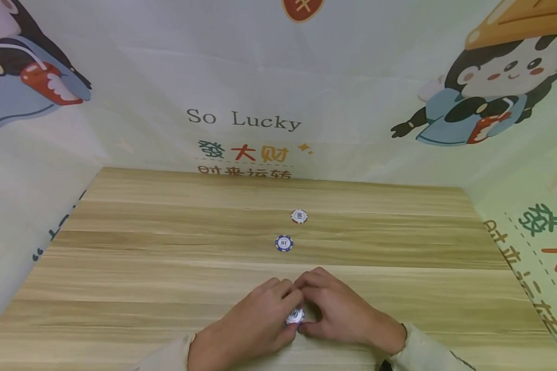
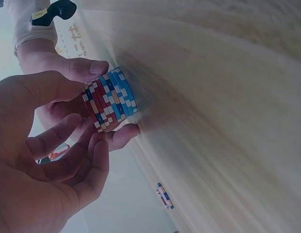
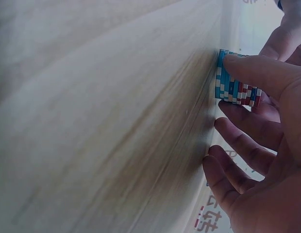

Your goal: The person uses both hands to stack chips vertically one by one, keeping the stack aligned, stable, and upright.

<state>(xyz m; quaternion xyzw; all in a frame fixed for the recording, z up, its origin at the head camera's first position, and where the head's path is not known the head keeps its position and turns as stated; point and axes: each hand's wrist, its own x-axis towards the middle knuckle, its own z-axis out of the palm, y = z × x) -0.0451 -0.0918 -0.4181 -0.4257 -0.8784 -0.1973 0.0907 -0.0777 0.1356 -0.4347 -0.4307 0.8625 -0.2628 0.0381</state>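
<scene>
A short stack of poker chips [image 1: 295,316] stands on the table between both hands, its white top chip partly visible in the head view. The left wrist view shows the stack [image 2: 110,101] with blue-edged chips at the bottom and red-edged ones above. My left hand [image 1: 255,320] pinches the upper chips between thumb and fingers. From the other side, my right hand [image 1: 345,308] holds the stack, its thumb low on the blue chips [image 3: 229,90] in the right wrist view. The fingertips of both hands meet behind the stack.
Beyond the hands, a blue-edged chip marked 10 [image 1: 284,243] lies flat on the wooden table [image 1: 144,247]. A red-edged chip marked 100 [image 1: 299,216] lies farther back. Printed cloth walls [image 1: 260,67] enclose the table at the back and sides.
</scene>
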